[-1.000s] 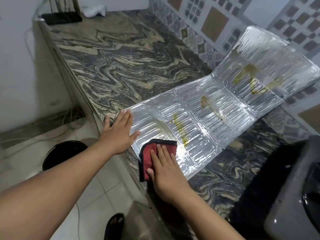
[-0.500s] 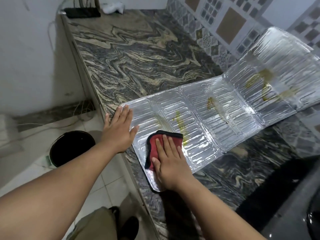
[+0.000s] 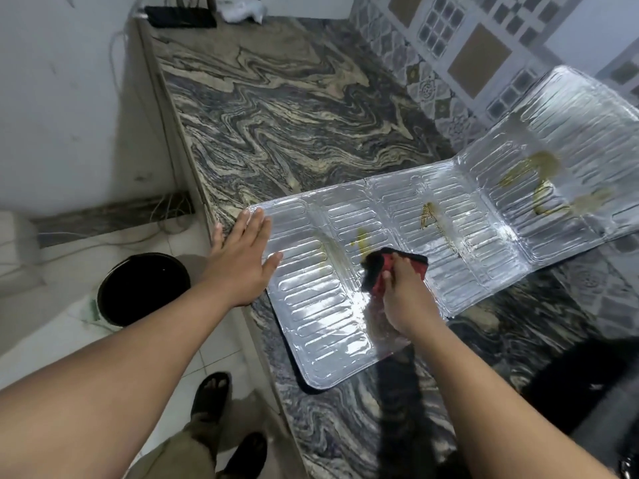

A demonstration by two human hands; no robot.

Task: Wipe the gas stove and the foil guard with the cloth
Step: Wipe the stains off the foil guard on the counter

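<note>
Fingers of the left hand (image 3: 238, 261) lie straight and slightly spread, palm flat on the near-left corner of the embossed silver foil guard (image 3: 311, 305), pressing it to the swirled grey-and-cream marble counter (image 3: 294, 126). Fingers of the right hand (image 3: 406, 299) curl round a bunched red-and-black cloth (image 3: 380, 271), holding it against the foil beside a yellow-green grease streak (image 3: 361, 242). More such stains mark the middle and far panels; the far panel tilts up toward the patterned tile wall (image 3: 449, 46). A round black bucket (image 3: 143, 288) stands on the floor below.
</note>
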